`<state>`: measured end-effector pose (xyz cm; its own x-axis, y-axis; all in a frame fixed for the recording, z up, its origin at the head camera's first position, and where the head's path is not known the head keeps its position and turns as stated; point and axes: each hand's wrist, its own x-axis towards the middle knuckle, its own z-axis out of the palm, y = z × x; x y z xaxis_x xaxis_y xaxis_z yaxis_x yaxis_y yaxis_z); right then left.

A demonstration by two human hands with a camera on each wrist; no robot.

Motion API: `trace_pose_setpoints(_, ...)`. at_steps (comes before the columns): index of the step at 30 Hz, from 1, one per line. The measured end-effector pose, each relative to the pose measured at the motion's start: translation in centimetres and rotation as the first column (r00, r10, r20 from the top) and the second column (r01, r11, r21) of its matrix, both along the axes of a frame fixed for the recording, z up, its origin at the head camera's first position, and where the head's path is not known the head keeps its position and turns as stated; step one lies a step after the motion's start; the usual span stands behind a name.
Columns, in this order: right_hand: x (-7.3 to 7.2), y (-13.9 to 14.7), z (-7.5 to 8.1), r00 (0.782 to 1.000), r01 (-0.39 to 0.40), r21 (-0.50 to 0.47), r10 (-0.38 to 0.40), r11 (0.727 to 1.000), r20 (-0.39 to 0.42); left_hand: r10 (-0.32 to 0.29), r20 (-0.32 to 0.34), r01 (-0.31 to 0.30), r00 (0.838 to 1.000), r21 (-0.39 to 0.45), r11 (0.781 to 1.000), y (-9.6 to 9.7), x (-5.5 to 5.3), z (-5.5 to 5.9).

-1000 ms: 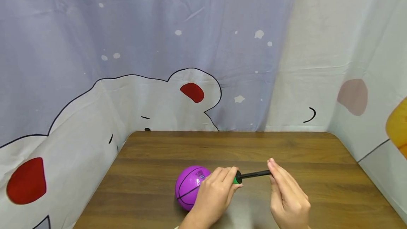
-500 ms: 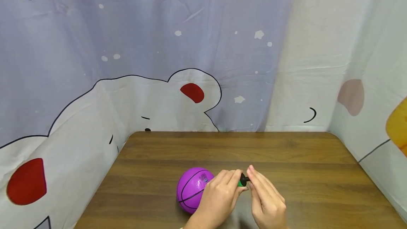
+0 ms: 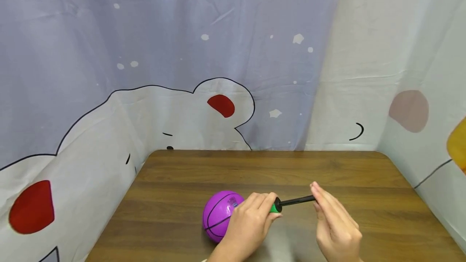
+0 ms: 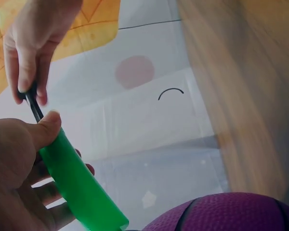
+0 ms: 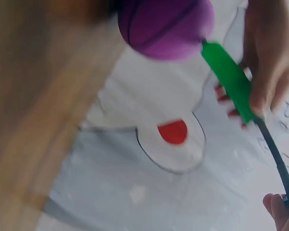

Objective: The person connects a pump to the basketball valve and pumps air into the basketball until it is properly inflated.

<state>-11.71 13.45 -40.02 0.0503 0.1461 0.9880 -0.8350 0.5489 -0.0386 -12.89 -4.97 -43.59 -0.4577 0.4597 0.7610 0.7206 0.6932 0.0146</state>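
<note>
A purple ball [image 3: 217, 215] with black lines sits on the table, partly hidden behind my left hand [image 3: 249, 222]. That hand grips the green barrel of a hand pump [image 4: 82, 185]; its narrow tip meets the ball's surface in the right wrist view. A long stretch of black rod [image 3: 297, 200] shows out of the barrel toward the right. At the rod's far end, my right hand [image 3: 337, 226] holds the black handle between thumb and fingers, mostly covering it. The pump slopes slightly upward from ball to handle in the head view.
The brown wooden table [image 3: 174, 169] spreads around the ball and both hands. A curtain [image 3: 276, 72] with printed cartoon bears hangs along its back and sides, close to the table's edges.
My right hand first moved left, sliding the rod nearly fully into the barrel, then moved back right, so the rod is drawn out again. My left hand and the ball barely shifted.
</note>
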Motion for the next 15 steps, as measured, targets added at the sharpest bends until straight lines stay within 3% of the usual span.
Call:
trace_pose_setpoints(5, 0.2, 1.2, 0.8, 1.0, 0.008, -0.059, -0.007, 0.998, 0.008, 0.004, 0.034, -0.004, 0.999, -0.001, 1.0, -0.3, 0.0, 0.2)
trace_pose_setpoints(15, 0.9, -0.5, 0.0, 0.998, -0.017, -0.014, 0.018, 1.0, 0.065, 0.019, 0.013, -0.019, 1.0, -0.01, 1.0, -0.3, 0.2, 0.2)
